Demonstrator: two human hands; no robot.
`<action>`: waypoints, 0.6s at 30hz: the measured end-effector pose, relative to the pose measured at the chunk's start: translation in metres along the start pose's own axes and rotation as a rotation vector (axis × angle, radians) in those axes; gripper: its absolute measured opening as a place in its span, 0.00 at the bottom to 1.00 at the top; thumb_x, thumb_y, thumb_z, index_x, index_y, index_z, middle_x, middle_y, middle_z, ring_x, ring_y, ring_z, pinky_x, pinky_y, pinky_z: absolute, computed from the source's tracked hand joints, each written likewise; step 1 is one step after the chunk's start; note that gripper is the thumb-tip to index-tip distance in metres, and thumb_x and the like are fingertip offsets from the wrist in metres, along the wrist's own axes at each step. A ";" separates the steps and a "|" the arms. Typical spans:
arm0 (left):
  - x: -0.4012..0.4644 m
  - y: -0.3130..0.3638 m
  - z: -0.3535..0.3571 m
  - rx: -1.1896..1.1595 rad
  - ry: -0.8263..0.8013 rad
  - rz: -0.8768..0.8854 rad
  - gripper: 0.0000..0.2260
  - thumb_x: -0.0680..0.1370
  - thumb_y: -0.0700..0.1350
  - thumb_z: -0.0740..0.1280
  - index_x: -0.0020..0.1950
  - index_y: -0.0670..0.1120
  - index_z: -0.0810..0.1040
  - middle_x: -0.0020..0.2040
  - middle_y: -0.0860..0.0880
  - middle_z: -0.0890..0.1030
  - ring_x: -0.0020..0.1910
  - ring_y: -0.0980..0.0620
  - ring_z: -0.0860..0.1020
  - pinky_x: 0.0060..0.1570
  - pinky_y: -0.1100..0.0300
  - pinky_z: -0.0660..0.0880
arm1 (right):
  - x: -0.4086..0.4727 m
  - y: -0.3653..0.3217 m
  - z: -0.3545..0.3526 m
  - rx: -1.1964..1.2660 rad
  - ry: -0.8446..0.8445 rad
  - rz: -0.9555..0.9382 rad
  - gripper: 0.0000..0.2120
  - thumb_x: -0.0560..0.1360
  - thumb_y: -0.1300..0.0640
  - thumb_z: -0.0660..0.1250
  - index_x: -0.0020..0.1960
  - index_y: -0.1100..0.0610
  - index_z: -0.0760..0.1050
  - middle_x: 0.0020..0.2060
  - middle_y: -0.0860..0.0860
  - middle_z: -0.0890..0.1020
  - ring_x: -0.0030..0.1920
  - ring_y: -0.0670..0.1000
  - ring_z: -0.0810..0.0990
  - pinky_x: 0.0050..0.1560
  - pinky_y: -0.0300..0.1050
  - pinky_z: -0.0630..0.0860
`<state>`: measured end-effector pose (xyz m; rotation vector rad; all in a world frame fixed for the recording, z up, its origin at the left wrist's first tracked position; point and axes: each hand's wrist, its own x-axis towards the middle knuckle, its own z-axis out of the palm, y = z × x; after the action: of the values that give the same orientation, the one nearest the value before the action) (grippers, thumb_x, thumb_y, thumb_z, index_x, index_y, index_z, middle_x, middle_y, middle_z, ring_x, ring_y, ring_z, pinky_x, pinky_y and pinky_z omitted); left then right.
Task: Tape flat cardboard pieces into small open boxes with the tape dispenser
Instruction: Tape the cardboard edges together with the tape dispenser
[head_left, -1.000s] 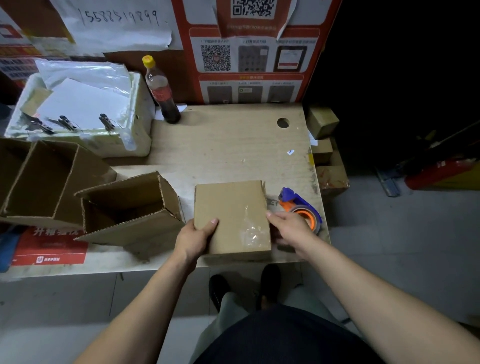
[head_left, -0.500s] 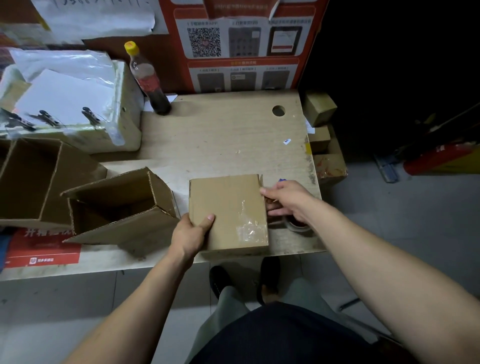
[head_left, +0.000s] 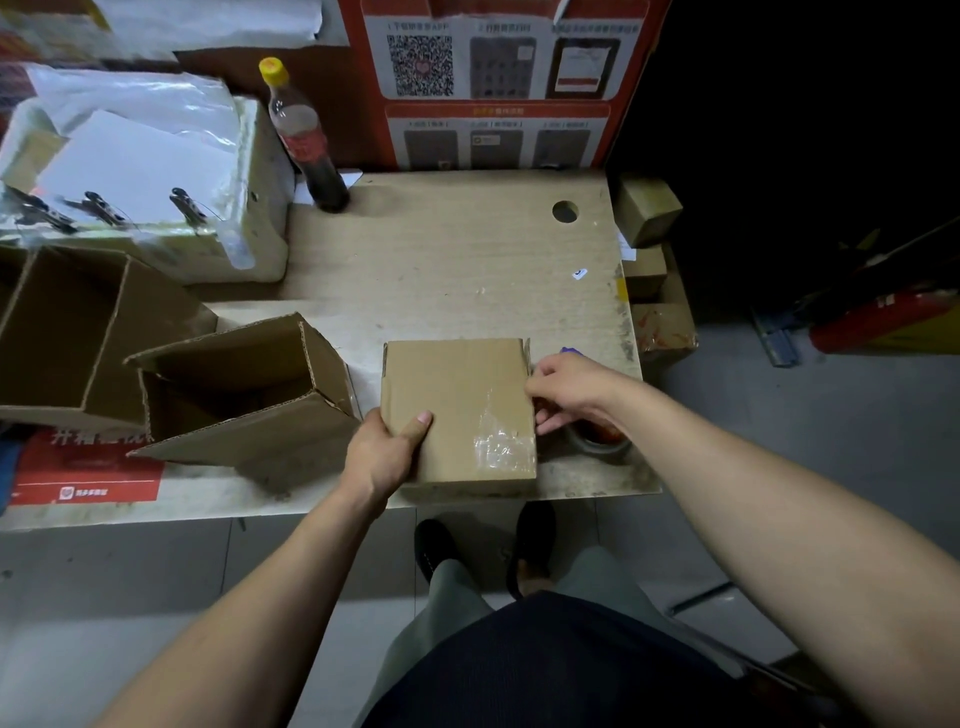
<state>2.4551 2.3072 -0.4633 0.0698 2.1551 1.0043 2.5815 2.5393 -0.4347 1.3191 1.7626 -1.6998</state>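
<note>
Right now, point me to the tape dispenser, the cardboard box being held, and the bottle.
tape dispenser (head_left: 597, 441), head view: the tape roll showing below the right hand.
cardboard box (head_left: 452, 395), head view: bare middle of its top face.
bottle (head_left: 304, 145), head view: its red label.

Cardboard box is sitting at table front edge, w/ clear tape patch on its near-right corner. L hand is gripping box's left edge, thumb on top. R hand is touching box's right edge, fingers curled, covering most of the tape dispenser. Open box is lying on its side just left.
</note>
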 end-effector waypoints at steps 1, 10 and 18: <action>0.001 0.000 0.000 -0.002 0.002 -0.004 0.27 0.77 0.58 0.72 0.70 0.45 0.74 0.63 0.47 0.80 0.60 0.45 0.79 0.62 0.50 0.76 | 0.000 0.000 0.005 -0.050 0.053 -0.037 0.08 0.79 0.63 0.66 0.43 0.58 0.69 0.39 0.59 0.79 0.33 0.53 0.81 0.39 0.52 0.86; 0.000 0.000 0.000 0.025 0.007 0.011 0.27 0.77 0.59 0.72 0.69 0.44 0.75 0.63 0.45 0.80 0.60 0.44 0.79 0.61 0.49 0.77 | -0.018 0.006 0.004 -0.029 -0.040 0.021 0.11 0.79 0.63 0.69 0.44 0.57 0.67 0.44 0.58 0.82 0.43 0.56 0.85 0.40 0.48 0.86; 0.006 -0.006 0.000 0.004 -0.006 0.000 0.27 0.75 0.61 0.73 0.68 0.47 0.76 0.62 0.47 0.81 0.59 0.45 0.80 0.63 0.47 0.77 | -0.026 0.014 0.018 -0.214 0.080 -0.100 0.09 0.77 0.60 0.70 0.44 0.56 0.70 0.49 0.57 0.82 0.47 0.56 0.86 0.44 0.49 0.86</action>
<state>2.4525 2.3045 -0.4710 0.0743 2.1516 0.9981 2.6000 2.5115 -0.4264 1.2389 2.0237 -1.4762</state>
